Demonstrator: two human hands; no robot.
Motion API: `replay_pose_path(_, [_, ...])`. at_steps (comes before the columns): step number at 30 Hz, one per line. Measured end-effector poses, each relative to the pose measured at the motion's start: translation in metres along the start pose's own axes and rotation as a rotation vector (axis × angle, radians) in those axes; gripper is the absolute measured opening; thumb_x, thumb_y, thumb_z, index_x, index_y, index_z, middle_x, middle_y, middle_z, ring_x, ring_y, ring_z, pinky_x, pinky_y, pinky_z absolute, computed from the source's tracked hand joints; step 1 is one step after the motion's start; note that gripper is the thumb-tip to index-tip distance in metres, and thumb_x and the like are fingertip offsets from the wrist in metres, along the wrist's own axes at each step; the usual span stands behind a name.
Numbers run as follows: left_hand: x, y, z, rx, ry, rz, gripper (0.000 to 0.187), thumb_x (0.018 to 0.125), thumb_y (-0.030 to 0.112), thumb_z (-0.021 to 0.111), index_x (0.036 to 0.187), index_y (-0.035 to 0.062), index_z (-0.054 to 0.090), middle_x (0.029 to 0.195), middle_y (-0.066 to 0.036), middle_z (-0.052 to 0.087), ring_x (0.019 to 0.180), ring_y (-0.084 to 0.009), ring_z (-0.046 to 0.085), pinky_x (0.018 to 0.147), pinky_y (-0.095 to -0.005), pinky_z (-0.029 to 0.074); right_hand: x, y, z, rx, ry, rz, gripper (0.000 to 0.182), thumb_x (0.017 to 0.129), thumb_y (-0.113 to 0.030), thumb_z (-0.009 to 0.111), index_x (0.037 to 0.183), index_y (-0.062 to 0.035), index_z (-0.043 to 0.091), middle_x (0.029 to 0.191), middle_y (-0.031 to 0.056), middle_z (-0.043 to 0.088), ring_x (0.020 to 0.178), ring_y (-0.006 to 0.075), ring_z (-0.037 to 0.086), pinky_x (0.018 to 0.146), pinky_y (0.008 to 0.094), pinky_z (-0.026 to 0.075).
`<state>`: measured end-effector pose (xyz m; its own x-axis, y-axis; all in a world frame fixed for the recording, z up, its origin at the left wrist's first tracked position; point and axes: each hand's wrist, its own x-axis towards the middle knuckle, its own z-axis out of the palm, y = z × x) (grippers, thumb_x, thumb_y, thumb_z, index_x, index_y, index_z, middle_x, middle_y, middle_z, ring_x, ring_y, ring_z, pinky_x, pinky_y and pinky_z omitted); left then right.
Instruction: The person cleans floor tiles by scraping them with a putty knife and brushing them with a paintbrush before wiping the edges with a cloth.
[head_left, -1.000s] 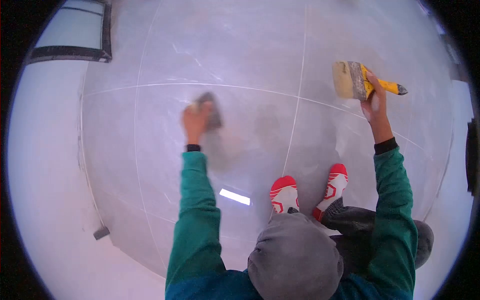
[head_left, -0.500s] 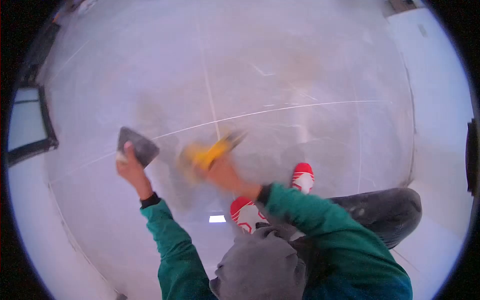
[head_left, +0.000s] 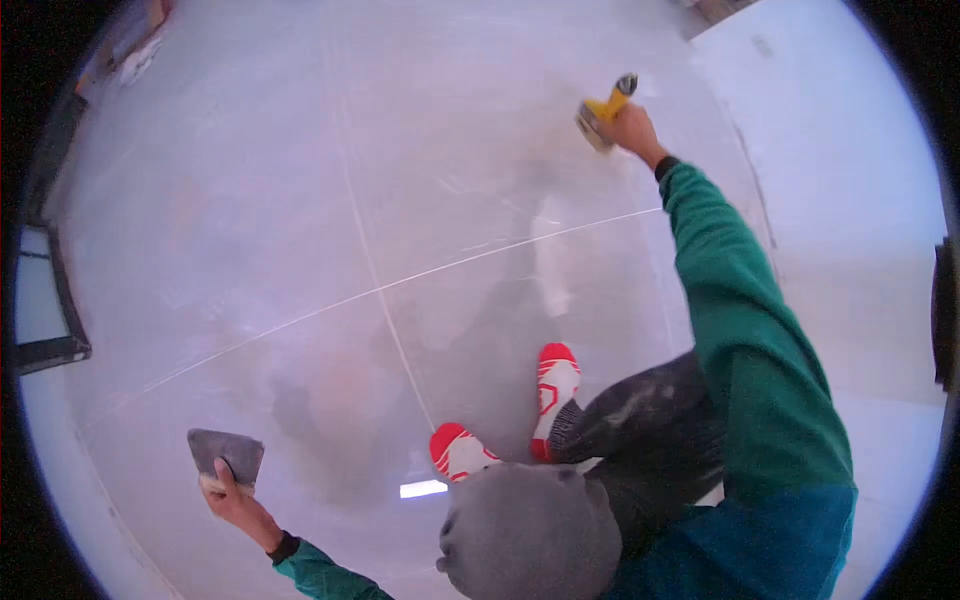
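Note:
On the far right, my right hand (head_left: 632, 131) is closed round a yellow-handled brush (head_left: 606, 110). The handle has a black end, and the pale head points down at the grey tiled floor (head_left: 450, 130). At the lower left, my left hand (head_left: 240, 507) grips a dark grey flat plate with a pale edge (head_left: 228, 455). Its thumb lies over the plate's face and the fingers go behind it. Between the hands runs a thin white joint line (head_left: 378, 290) crossing another on the floor.
My feet in red and white socks (head_left: 557, 390) are on the tiles, below a bent dark trouser knee. A white wall (head_left: 850, 200) rises at the right. A dark-framed panel (head_left: 45, 300) stands at the left edge. A bright reflection (head_left: 424, 489) lies near my feet.
My right hand has swung the brush from the middle out to the upper right. My left hand has moved down and left with the grey plate. The view has shifted.

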<state>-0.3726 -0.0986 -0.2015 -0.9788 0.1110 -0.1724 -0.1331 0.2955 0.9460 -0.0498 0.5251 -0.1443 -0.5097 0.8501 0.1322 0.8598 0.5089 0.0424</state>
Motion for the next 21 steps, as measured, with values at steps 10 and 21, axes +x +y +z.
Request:
replay_pose_path(10, [-0.037, 0.071, 0.073, -0.042, -0.64, -0.045, 0.049, 0.084, 0.021, 0.052, 0.125, 0.0041, 0.032, 0.113, -0.008, 0.046, 0.103, -0.0196, 0.044, 0.089, -0.0308, 0.033, -0.018, -0.056, -0.139, 0.031, -0.125, -0.423, 0.038, 0.071, -0.03, 0.063, 0.093, 0.0016, 0.06, 0.075, 0.0162, 0.062, 0.064, 0.0256, 0.059, 0.061, 0.0338, 0.048])
replay_pose_path(21, [-0.069, 0.158, 0.163, 0.455, -0.935, 0.014, 0.052, 0.087, 0.03, 0.047, 0.129, 0.0072, 0.026, 0.115, -0.014, 0.046, 0.109, -0.0216, 0.043, 0.087, -0.0301, 0.036, -0.272, -0.194, 0.074, 1.068, -0.731, -0.652, 0.022, 0.074, -0.024, 0.053, 0.078, -0.0026, 0.057, 0.077, 0.0193, 0.059, 0.066, 0.0319, 0.056, 0.06, 0.0436, 0.042])
